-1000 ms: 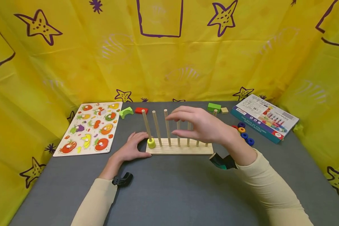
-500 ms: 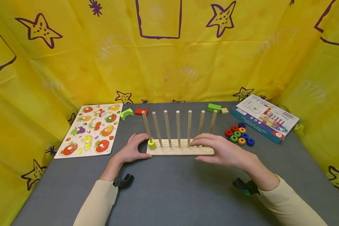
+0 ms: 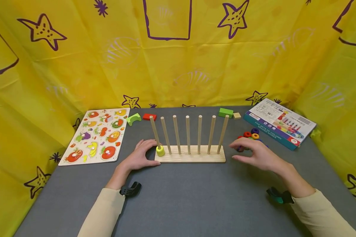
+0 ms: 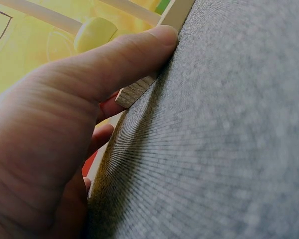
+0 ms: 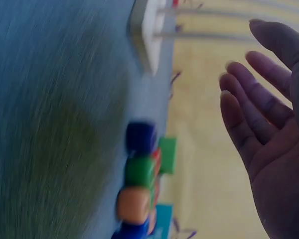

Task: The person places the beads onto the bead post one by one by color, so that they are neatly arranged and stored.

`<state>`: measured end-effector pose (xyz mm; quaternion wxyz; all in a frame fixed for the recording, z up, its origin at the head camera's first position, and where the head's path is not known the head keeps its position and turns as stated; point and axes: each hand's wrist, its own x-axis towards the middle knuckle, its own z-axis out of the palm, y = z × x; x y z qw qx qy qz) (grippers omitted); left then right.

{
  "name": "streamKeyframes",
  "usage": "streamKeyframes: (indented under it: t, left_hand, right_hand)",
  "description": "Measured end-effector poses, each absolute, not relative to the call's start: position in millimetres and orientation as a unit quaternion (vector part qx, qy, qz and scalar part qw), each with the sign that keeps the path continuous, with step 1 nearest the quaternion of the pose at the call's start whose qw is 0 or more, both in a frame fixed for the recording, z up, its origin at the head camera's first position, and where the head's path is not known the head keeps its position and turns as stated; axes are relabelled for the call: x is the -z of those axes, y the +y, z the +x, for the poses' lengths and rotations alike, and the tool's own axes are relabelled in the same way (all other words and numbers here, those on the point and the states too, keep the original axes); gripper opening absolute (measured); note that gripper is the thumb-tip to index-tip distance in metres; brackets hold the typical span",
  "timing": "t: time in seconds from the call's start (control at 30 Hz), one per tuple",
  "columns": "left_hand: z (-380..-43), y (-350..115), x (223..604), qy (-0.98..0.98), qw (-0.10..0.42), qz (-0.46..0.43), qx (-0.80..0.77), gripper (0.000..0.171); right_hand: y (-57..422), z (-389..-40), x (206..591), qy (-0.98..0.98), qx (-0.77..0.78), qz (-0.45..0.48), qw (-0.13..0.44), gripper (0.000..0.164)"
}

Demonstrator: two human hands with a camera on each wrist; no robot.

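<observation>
Head view, and under the peg board (image 3: 192,158) stretches the grey table (image 3: 178,204)! Fruit puzzle (image 3: 97,137) lies to the peg board's left, box (image 3: 281,123) back to its right. Left hand (image 3: 140,156) grips its left end, thumb along the front edge, fingers behind. Right hand (image 3: 260,156), just right of it: fingers curved, slightly spread, thumb well parted! Coloured beads (image 3: 247,134) to its right, partly hidden; yellow bead (image 3: 160,151) on its leftmost peg (image 3: 155,131).

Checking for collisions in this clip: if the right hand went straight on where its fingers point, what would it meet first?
Probably the wooden pegboard, at its rightmost peg, which lies ahead of the right hand in the head view; height and depth are hard to judge.
</observation>
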<state>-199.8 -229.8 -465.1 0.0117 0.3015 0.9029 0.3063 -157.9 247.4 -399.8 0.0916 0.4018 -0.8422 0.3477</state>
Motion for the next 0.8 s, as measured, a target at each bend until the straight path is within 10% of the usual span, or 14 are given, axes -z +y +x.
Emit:
streamKeyframes:
  t: [0.37, 0.8]
  left_hand:
    - [-199, -233, 466, 0.904, 0.01, 0.299, -0.306, 0.07]
    - [-198, -230, 465, 0.902, 0.009, 0.302, -0.309, 0.07]
  right_hand:
    - [282, -200, 419, -0.892, -0.304, 0.318, 0.101, 0.03]
    - [286, -226, 414, -0.927, -0.245, 0.283, -0.016, 0.025]
